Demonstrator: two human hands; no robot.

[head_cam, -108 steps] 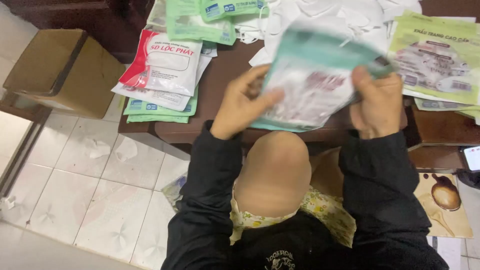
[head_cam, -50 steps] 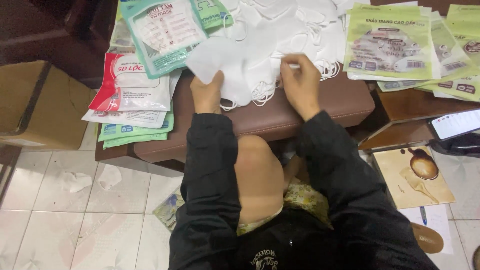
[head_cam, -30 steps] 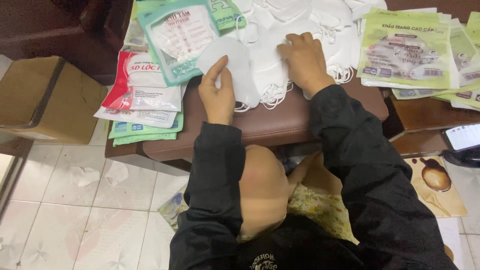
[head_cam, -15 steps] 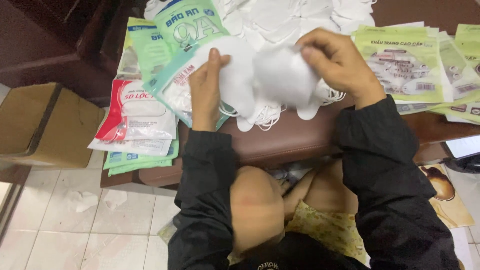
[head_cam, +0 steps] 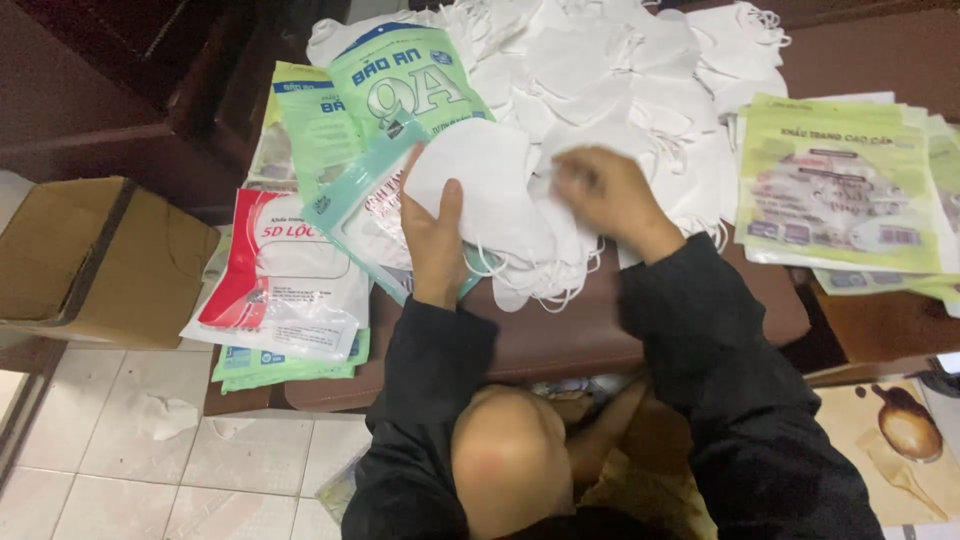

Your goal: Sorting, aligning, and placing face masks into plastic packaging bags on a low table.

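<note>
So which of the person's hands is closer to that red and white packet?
The left. The left hand holds white masks just right of the red and white packet; the right hand is farther right, beyond the masks.

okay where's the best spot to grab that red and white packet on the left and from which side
Probably the near bottom edge of the red and white packet, coming from the floor side: it lies flat atop the green packets, with that edge overhanging the table edge and free.

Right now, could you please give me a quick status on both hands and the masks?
Left hand holds white mask. Right hand on mask stack. Green pouch close alongside.
</note>
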